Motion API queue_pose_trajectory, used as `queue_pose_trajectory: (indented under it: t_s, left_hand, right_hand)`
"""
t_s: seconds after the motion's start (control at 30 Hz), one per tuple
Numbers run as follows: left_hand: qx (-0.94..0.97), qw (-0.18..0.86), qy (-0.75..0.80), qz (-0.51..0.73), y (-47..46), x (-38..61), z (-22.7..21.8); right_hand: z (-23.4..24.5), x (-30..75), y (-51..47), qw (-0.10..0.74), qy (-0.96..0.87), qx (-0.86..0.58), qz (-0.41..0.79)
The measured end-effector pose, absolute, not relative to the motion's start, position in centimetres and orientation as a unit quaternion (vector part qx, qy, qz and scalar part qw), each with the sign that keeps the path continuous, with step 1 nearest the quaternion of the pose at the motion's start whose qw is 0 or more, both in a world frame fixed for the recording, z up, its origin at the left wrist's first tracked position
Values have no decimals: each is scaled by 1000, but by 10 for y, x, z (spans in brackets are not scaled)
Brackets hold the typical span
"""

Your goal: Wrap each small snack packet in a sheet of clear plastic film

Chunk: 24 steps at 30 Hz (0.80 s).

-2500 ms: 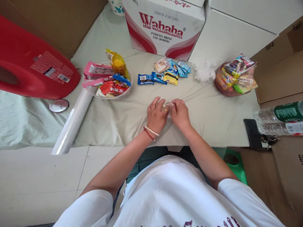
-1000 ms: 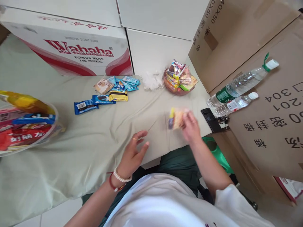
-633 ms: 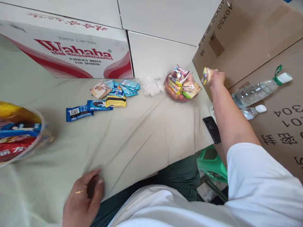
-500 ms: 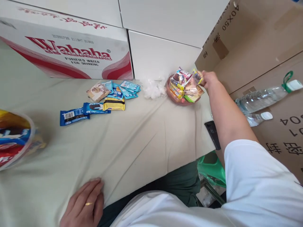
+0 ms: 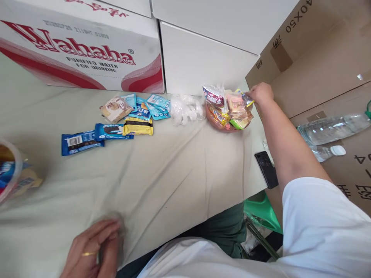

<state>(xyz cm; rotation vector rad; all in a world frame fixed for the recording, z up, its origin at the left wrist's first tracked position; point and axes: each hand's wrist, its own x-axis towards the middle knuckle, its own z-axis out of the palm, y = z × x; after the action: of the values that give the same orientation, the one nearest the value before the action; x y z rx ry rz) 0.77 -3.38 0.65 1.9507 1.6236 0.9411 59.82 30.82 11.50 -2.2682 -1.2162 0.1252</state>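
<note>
At the far right of the table, my right hand [image 5: 261,93] is closed on the edge of a small snack packet [image 5: 248,99] with yellow and dark blue printing. The packet lies against the rim side of a round reddish bowl [image 5: 222,125] heaped with wrapped snacks, among them a purple-and-white packet [image 5: 214,95] and a clear-wrapped pink one [image 5: 236,105]. Near the front edge, my left hand [image 5: 94,245] hovers over or rests on the cloth, slightly blurred. Its fingers are curled together towards the thumb, and nothing shows in them.
Left of the bowl lie crumpled clear plastic [image 5: 187,110], light-blue sachets [image 5: 158,106], a yellow packet [image 5: 138,126], blue packets [image 5: 82,143] and a beige packet [image 5: 116,109]. A clear tub [image 5: 17,166] stands far left, a phone [image 5: 266,170] right. Cartons [image 5: 87,50] line the back.
My left hand has shifted a little and its fingers have curled. My right hand stays at the bowl; the purple-and-white packet now leans left. The view has moved slightly.
</note>
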Motion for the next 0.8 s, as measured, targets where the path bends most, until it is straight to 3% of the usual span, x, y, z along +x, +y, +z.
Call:
queue_pose_trajectory:
  t_s: [0.07, 0.2, 0.47, 0.6, 0.8]
  left_hand:
    - [721, 249, 551, 338, -5, 22, 25]
    - [787, 246, 424, 375, 69, 81, 50]
    - [763, 291, 356, 456, 242, 246, 31]
    - [771, 335, 343, 419, 294, 294, 28]
    - [822, 292, 394, 289, 300, 349, 69]
  right_hand:
    - [120, 592, 296, 267, -451, -844, 114]
    - [114, 583, 267, 327, -500, -789, 142]
    - [80, 579, 241, 302, -618, -724, 49]
    - [71, 580, 244, 298, -634, -712, 36]
    - [71, 574, 245, 281, -670, -686, 43]
